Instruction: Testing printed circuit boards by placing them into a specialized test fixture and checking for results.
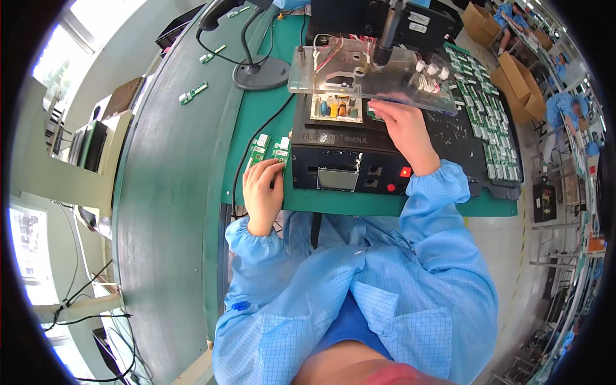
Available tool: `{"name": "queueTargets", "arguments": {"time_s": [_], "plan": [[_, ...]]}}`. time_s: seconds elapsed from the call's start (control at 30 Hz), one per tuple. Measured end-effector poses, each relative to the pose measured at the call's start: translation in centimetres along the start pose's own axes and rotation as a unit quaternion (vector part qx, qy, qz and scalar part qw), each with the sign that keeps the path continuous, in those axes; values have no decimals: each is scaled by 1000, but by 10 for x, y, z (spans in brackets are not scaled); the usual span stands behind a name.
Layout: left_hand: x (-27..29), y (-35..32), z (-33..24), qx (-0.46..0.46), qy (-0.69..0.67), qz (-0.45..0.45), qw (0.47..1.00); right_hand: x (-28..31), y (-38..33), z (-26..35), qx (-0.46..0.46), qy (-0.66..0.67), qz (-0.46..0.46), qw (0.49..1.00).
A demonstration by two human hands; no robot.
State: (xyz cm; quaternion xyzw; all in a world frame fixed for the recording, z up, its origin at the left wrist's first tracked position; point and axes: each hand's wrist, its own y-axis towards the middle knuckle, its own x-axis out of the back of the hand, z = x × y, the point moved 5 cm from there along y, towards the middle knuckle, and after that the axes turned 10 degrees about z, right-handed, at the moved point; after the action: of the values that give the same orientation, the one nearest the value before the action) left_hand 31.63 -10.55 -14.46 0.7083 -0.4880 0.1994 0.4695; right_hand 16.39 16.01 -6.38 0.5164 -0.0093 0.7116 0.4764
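My left hand (262,196) is at the mat's left part, just left of a black test fixture (330,151). Its bent fingertips close on the near end of a small green circuit board (281,149), partly hidden under them. A second circuit board (259,147) lies alongside. My right hand (409,131) reaches over the fixture, its fingertips beneath the raised clear plate (308,77). Thumb and fingers pinch the edge of a small green circuit board (372,114), mostly covered by the hand. Beside it sits a larger board with colourful components (336,109).
Many small circuit boards (481,109) lie in rows on a black surface at right. A grey scanner stand (262,73) and its black cable stand left of the fixture. Loose boards (194,94) rest on the left bench. Cartons (518,83) and co-workers (564,112) appear at far right.
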Motion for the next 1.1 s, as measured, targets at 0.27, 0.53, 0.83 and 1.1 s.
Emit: {"name": "queueTargets", "arguments": {"time_s": [0.27,0.53,0.83,1.1], "plan": [[23,19,-19,-10,-57,-62,996,-6,-8,9,17,-35,-9,999],[130,232,-152,-172,-343,-24,923,18,-97,67,121,62,-49,989],[72,277,-225,-300,-417,0,858,59,-209,4,-134,34,-172,975],[44,221,-210,-412,-166,2,896,57,-205,-13,-147,64,-159,974]]}}
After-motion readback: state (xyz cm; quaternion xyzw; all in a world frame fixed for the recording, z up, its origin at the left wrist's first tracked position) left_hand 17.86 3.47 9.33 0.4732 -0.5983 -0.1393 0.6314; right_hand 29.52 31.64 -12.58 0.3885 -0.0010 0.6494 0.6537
